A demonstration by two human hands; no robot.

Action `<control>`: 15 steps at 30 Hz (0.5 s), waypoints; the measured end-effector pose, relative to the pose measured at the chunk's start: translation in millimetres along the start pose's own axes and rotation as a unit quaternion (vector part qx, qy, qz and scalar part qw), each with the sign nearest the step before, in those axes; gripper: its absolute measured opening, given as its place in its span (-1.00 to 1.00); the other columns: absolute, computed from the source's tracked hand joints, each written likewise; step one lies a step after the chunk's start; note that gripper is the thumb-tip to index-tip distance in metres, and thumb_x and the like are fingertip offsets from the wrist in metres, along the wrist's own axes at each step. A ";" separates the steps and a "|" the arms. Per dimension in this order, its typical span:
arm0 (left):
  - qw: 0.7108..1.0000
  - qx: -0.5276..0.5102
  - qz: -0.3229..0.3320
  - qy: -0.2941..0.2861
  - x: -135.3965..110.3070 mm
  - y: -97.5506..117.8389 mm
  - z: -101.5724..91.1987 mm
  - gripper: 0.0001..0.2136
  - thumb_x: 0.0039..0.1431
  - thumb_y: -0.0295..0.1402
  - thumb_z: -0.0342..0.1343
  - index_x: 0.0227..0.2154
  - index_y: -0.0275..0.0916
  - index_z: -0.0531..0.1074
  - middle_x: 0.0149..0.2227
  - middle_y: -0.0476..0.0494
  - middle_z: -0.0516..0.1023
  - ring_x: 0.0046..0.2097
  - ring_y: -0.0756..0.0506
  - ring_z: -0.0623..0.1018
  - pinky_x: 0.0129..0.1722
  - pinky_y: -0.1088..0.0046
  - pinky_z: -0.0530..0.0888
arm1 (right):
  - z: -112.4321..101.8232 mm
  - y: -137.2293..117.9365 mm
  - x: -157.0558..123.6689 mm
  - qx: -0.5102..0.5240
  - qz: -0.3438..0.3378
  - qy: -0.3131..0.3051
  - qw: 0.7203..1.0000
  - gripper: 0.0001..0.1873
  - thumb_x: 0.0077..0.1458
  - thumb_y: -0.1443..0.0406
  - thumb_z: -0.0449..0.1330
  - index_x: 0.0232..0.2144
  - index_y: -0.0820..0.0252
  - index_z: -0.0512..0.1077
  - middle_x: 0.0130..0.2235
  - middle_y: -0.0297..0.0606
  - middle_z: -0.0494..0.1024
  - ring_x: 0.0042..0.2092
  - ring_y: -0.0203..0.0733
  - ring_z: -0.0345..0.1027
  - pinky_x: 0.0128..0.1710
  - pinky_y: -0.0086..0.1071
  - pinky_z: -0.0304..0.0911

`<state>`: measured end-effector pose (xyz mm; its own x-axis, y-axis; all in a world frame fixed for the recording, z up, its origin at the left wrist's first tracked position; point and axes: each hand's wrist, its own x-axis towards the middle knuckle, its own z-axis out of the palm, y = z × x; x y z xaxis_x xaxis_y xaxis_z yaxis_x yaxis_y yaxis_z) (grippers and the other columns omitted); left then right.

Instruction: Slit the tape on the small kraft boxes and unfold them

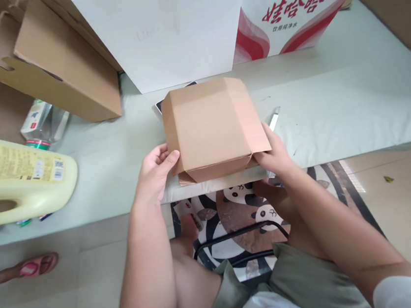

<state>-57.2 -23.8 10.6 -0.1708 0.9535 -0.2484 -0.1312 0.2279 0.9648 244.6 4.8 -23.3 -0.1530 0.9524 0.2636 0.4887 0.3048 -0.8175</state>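
A small brown cardboard box [211, 126] rests at the near edge of a pale green table [333, 105], its flaps partly folded. My left hand [155, 172] presses the box's near left corner, thumb against the side and fingers curled under. My right hand [274, 153] grips the near right corner, fingers tucked beneath the flap. Both hands are closed on the box.
A large yellow jug [18, 175] lies at the left. Behind the box stand a white carton [165, 30] and a red-and-white printed carton [293, 10]. Folded brown cardboard [57, 62] and a plastic bottle [37, 126] lie back left. A white pen-like object [274, 119] lies beside the box. Another person's sandalled foot [36, 265] is on the floor.
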 end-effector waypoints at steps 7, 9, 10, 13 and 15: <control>0.994 -0.079 0.035 0.069 -3.2 8.9 1.7 -0.53 -0.22 -0.25 0.51 -0.24 -0.16 0.43 -0.19 -0.10 0.65 -0.17 -0.19 0.68 -0.19 0.26 0.65 | 2.6 -3.6 -6.8 0.099 0.003 -0.069 0.993 -0.34 0.11 0.10 0.26 0.23 0.03 0.27 0.21 -0.09 0.49 0.25 0.20 0.38 0.17 0.07 0.41; 0.994 -0.080 0.029 0.075 -3.9 8.8 2.8 -0.57 -0.17 -0.27 0.46 -0.23 -0.14 0.41 -0.20 -0.09 0.64 -0.17 -0.21 0.68 -0.24 0.25 0.64 | 4.7 -3.6 -7.9 0.144 -0.024 -0.099 0.984 -0.23 0.10 0.00 0.30 0.28 0.03 0.20 0.27 -0.08 0.43 0.32 0.20 0.30 0.28 0.10 0.32; 0.994 -0.077 0.025 0.076 -4.1 8.2 3.2 -0.58 -0.15 -0.27 0.44 -0.23 -0.13 0.40 -0.22 -0.09 0.63 -0.17 -0.21 0.68 -0.27 0.28 0.62 | 6.0 -3.3 -8.2 0.159 -0.034 -0.102 0.981 -0.15 0.06 -0.05 0.34 0.30 0.03 0.17 0.29 -0.06 0.40 0.35 0.21 0.27 0.32 0.11 0.28; 0.993 -0.071 0.031 0.087 -3.4 5.9 4.3 -0.63 -0.13 -0.26 0.39 -0.26 -0.14 0.40 -0.29 -0.06 0.59 -0.25 -0.15 0.63 -0.39 0.40 0.52 | 10.0 -2.8 -8.2 0.163 -0.019 -0.058 0.985 0.02 -0.08 -0.17 0.42 0.30 0.03 0.17 0.26 0.00 0.40 0.32 0.24 0.30 0.31 0.17 0.28; 0.989 -0.079 0.056 0.109 -1.5 4.4 5.0 -0.68 -0.13 -0.25 0.37 -0.31 -0.15 0.42 -0.36 -0.04 0.55 -0.34 -0.09 0.56 -0.46 0.46 0.43 | 11.7 -3.5 -7.9 0.160 0.005 -0.025 0.987 0.01 -0.12 -0.21 0.43 0.26 0.02 0.22 0.21 0.00 0.45 0.29 0.26 0.34 0.27 0.19 0.32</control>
<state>-52.6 -23.3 15.7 -0.3973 0.9019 -0.1694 -0.2468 0.0728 0.9663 234.1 -3.7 -28.5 -0.1966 0.9516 0.2363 0.1945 0.2741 -0.9418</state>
